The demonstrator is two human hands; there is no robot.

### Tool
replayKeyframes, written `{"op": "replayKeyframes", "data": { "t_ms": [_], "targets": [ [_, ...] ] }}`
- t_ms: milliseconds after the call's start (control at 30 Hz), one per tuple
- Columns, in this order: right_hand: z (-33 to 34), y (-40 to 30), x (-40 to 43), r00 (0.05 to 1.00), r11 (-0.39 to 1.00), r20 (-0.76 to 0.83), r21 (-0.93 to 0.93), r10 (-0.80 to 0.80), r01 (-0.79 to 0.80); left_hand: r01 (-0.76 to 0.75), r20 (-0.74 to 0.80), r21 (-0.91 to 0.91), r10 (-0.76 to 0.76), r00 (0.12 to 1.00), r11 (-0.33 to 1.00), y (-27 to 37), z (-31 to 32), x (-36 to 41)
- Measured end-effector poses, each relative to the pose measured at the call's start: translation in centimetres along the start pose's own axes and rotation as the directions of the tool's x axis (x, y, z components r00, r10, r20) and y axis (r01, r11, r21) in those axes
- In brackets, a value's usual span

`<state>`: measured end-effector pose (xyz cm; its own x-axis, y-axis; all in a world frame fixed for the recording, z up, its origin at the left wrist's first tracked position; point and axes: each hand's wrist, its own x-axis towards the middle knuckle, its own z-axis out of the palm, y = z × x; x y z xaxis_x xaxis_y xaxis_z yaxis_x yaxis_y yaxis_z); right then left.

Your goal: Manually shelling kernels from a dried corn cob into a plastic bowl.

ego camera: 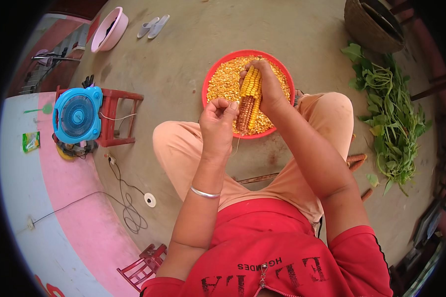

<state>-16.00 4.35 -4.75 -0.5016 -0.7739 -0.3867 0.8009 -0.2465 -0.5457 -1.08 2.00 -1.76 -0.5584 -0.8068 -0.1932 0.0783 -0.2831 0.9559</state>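
Observation:
My right hand (267, 83) grips a corn cob (246, 108), tilted over a red basin (290, 80). Yellow kernels cover its upper part and one side; the lower part facing me is bare and reddish brown. A thin strand hangs by its lower end. Beside the cob's left side is my left hand (220, 113), thumb and forefinger drawn together. A small pale bit shows at those fingertips; whether they pinch it is unclear. Loose corn kernels (223, 82) fill much of the basin, which stands on the floor beyond my knees.
Left, a blue fan (78, 116) stands by a red wooden stool (113, 117), with a cable (128, 208) on the floor. Leafy green stems (392, 126) and stripped cobs (356, 161) lie right, below a woven basket (371, 28). Slippers (154, 26) and a pink tub (113, 31) are farther off.

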Motion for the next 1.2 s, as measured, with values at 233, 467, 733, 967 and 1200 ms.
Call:
{"op": "replayKeyframes", "data": {
  "t_ms": [233,467,733,967,1200],
  "targets": [
    [0.0,0.4,-0.2,0.989,0.989,0.120,0.110,0.084,-0.098,-0.003,-0.133,0.028,0.007,0.991,1.000,-0.8,-1.6,0.3],
    [0.7,0.2,-1.0,0.993,0.996,0.087,0.020,0.085,-0.087,-0.017,-0.043,0.006,0.017,0.999,1.000,0.5,0.0,0.0],
    [0.5,0.4,-1.1,0.991,0.999,0.131,-0.046,0.033,-0.027,0.092,-0.041,-0.042,-0.094,0.995,0.995,0.4,0.3,0.2],
    [0.4,-0.1,-1.3,0.993,0.999,0.108,-0.009,0.053,-0.052,0.030,0.018,0.023,-0.031,0.999,0.999,0.1,0.4,-0.1],
    [0.2,0.0,-0.9,0.979,0.979,0.169,0.149,0.113,-0.138,-0.076,0.030,-0.019,0.077,0.997,0.997,0.5,0.1,-0.7]
  ]
}}
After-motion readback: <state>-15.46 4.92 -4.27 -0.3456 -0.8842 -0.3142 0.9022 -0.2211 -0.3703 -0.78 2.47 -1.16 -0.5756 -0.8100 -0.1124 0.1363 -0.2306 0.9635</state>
